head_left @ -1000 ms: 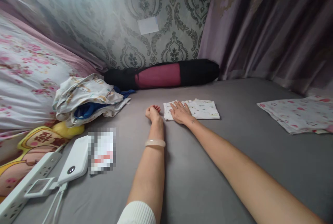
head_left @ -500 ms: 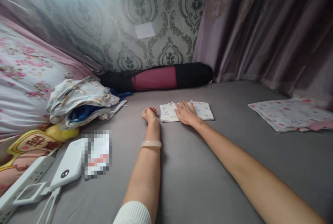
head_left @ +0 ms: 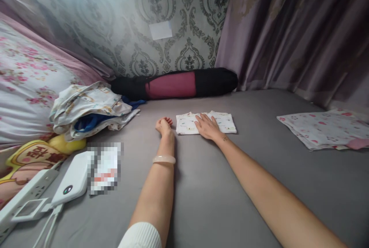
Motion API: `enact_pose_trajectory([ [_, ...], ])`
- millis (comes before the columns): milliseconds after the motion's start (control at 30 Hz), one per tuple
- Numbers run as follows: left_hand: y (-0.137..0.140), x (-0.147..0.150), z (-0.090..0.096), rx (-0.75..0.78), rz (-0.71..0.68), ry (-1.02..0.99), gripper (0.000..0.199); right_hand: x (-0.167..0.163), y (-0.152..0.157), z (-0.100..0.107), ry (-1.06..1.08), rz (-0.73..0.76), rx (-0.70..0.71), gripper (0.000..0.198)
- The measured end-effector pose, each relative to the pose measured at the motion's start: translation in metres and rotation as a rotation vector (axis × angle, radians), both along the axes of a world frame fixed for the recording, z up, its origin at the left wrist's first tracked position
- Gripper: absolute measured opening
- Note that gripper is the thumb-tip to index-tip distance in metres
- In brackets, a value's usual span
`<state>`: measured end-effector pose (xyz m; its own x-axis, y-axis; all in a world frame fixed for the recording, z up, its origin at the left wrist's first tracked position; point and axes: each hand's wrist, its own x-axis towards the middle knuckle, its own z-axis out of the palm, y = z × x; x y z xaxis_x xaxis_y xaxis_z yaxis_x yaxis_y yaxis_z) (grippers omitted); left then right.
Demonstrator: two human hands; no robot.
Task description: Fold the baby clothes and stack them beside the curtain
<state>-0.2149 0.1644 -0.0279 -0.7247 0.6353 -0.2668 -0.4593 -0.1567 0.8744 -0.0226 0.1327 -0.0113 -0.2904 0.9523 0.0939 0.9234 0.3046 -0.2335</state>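
A small white printed garment (head_left: 186, 124), folded into a flat rectangle, lies on the grey bed sheet (head_left: 201, 186). My right hand (head_left: 206, 126) rests flat on its middle, fingers spread, covering part of the print. Just left of the fold, my left hand (head_left: 164, 125) lies on the sheet with its fingers curled in and nothing visible in them. A pale bangle (head_left: 163, 159) circles the left forearm.
Crumpled printed clothes (head_left: 89, 104) are heaped at left, near a white power bank (head_left: 73, 179) and a power strip (head_left: 27, 202). A black and maroon roll (head_left: 173, 85) lies along the wall. Folded pink-printed clothes (head_left: 323, 127) lie at right.
My right hand has shifted very slightly to the right on the folded garment. My left hand stays curled beside it. The view has moved a little.
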Motion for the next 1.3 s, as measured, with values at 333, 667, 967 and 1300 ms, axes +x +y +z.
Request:
enact_pose_trajectory([
  [333, -0.013, 0.038, 0.017, 0.216, -0.45, 0.691, 0.02, 0.033, 0.005, 0.004, 0.021, -0.06, 0.014, 0.056],
  [667, -0.032, 0.067, 0.005, -0.303, -0.868, 1.783, 0.046, 0.027, 0.005, -0.006, -0.017, -0.059, -0.008, 0.057],
  [967, -0.033, 0.066, 0.01, -0.304, -0.732, 1.955, 0.049, 0.039, 0.006, 0.001, 0.002, -0.092, -0.016, 0.057],
  [1300, -0.03, 0.064, 0.008, -0.41, -0.862, 1.959, 0.058, 0.054, 0.011, -0.011, -0.093, -0.192, -0.019, 0.057],
])
